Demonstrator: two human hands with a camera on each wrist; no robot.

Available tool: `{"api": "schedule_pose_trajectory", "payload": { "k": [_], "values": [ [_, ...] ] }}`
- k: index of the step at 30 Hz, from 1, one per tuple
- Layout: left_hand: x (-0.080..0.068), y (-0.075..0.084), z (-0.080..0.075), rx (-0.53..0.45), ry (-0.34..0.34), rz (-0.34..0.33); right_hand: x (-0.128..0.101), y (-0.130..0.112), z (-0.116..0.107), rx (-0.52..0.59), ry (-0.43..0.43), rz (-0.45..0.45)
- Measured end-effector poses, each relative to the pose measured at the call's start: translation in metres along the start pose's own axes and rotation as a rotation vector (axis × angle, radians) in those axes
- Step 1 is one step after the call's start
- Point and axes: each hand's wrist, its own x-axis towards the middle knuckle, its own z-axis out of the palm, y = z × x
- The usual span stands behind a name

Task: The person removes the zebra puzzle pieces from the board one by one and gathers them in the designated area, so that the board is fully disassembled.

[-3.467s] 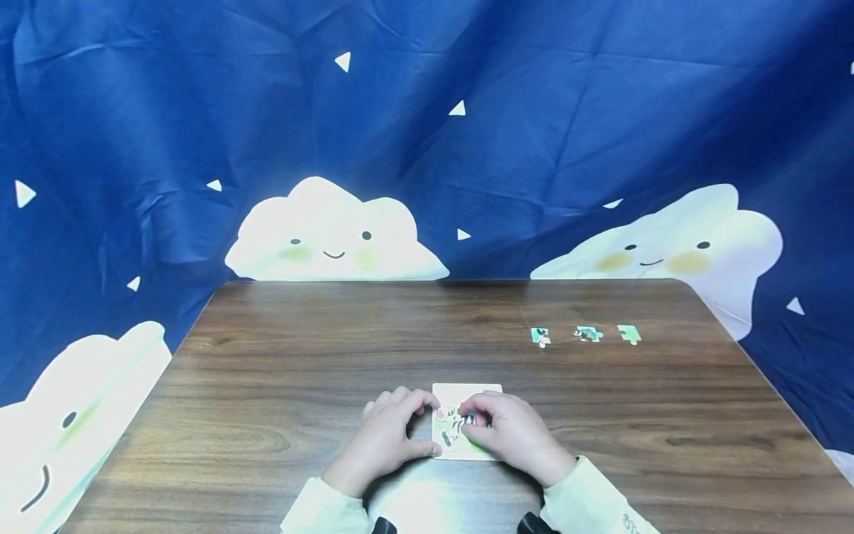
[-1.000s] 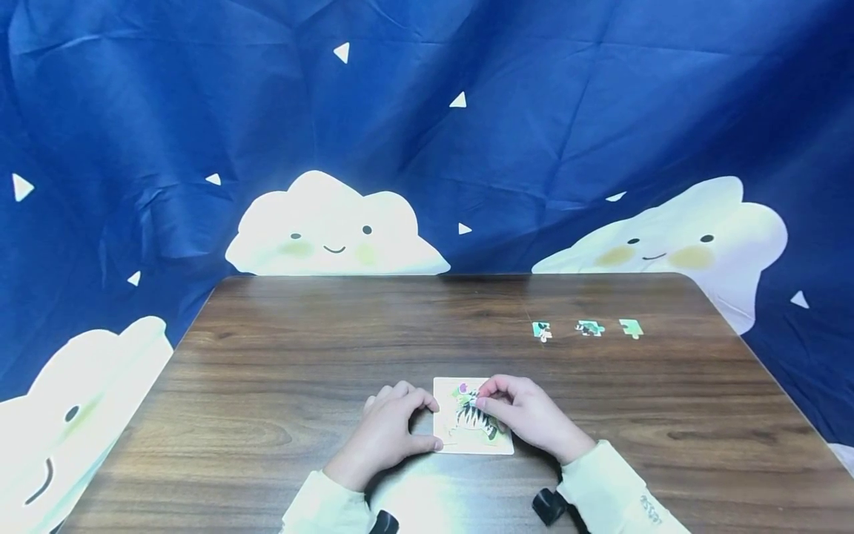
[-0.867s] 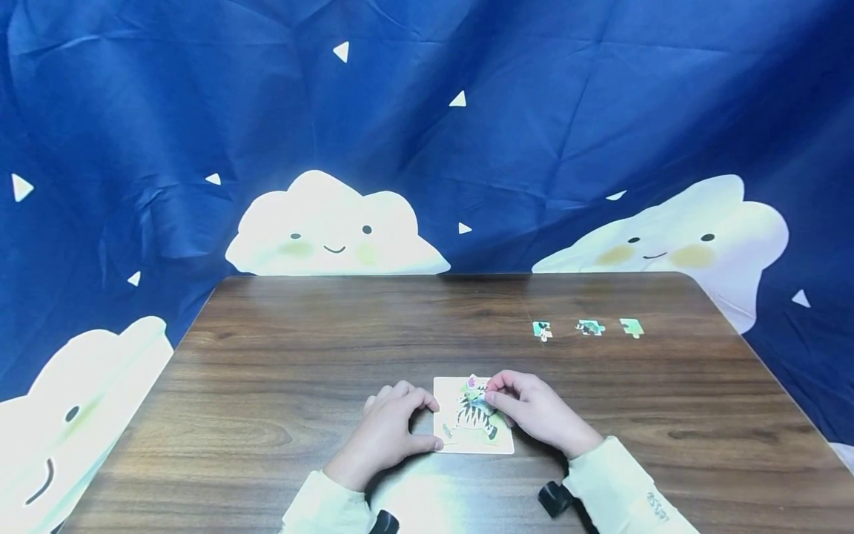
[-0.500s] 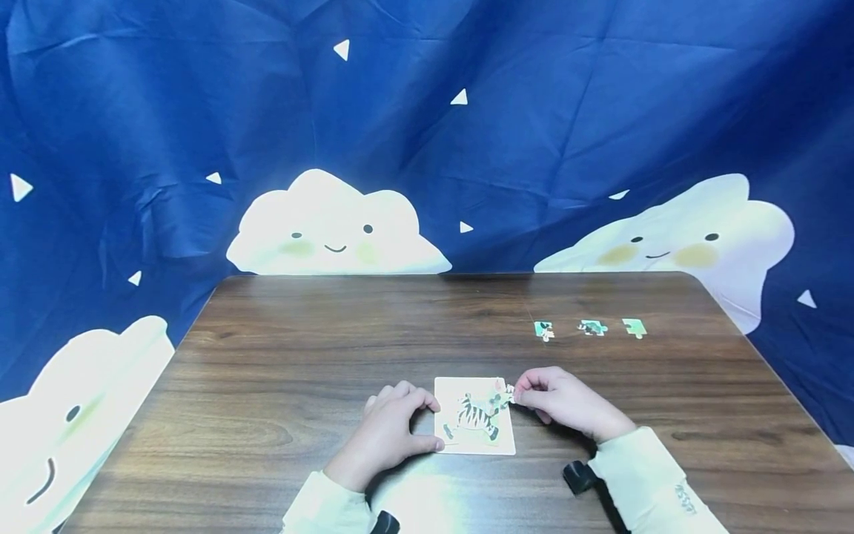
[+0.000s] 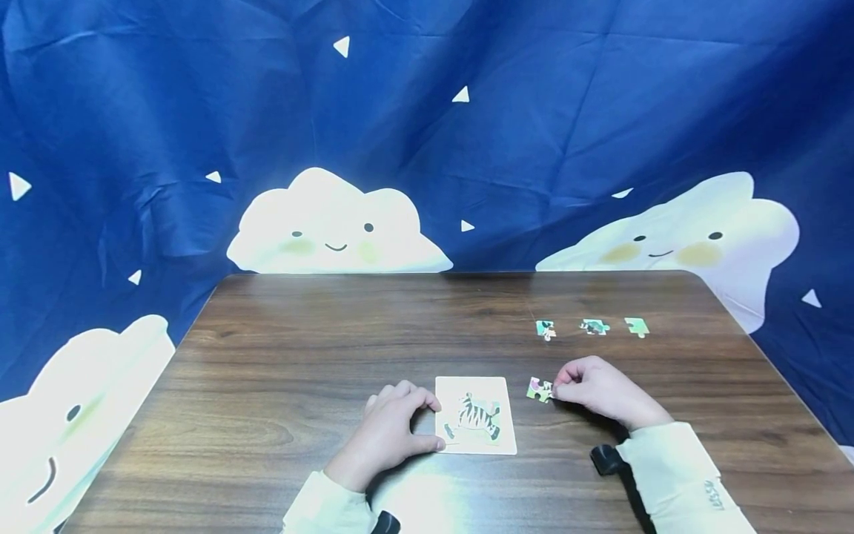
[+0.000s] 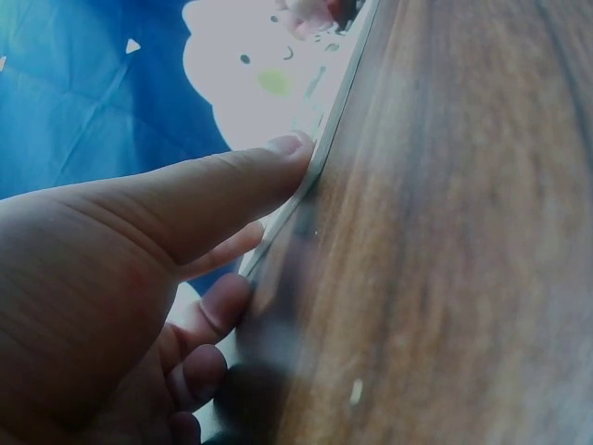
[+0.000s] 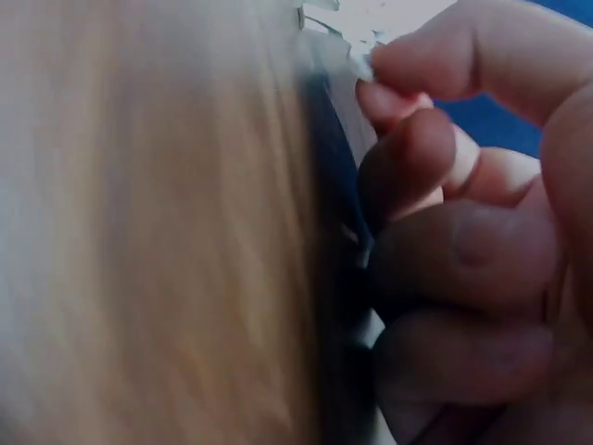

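In the head view a small square puzzle board (image 5: 448,386) with a white border lies on the table, a striped zebra body in its middle. My left hand (image 5: 389,432) holds its left side, index finger at the edge and thumb at the near corner. The left wrist view shows the thumb (image 6: 232,190) on the board's rim. To the right, my right hand (image 5: 600,391) pinches a puzzle piece (image 5: 537,389) with pink, green and black-and-white print between thumb and index finger. In the right wrist view the other fingers (image 7: 463,269) are curled and most of the piece is hidden.
Farther back on the right of the wooden table (image 5: 300,334) lie three loose pieces: a zebra-print piece (image 5: 545,329), a dark green one (image 5: 594,326) and a plain green one (image 5: 637,327). A blue cloth (image 5: 400,111) with clouds hangs behind the table.
My right hand has moved right, pulling the pinched piece off the board onto the table side. More of the zebra body now shows. The left hand has stayed at the board's edge.
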Motion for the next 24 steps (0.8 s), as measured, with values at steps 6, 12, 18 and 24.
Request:
{"api": "schedule_pose_trajectory", "payload": {
  "k": [6, 12, 18, 24],
  "values": [
    [0.000, -0.001, 0.001, 0.003, -0.006, -0.008, -0.001, 0.005, -0.006, -0.094, 0.058, -0.020],
    [0.000, -0.002, 0.000, -0.002, 0.008, 0.012, 0.002, 0.007, -0.007, -0.154, 0.111, -0.017],
    [0.001, -0.001, 0.000, -0.008, 0.007, 0.012, 0.007, 0.010, -0.010, -0.205, 0.125, -0.027],
    [0.000, -0.001, 0.001, -0.014, 0.009, 0.006, 0.012, 0.017, -0.015, -0.223, 0.124, -0.057]
  ]
}}
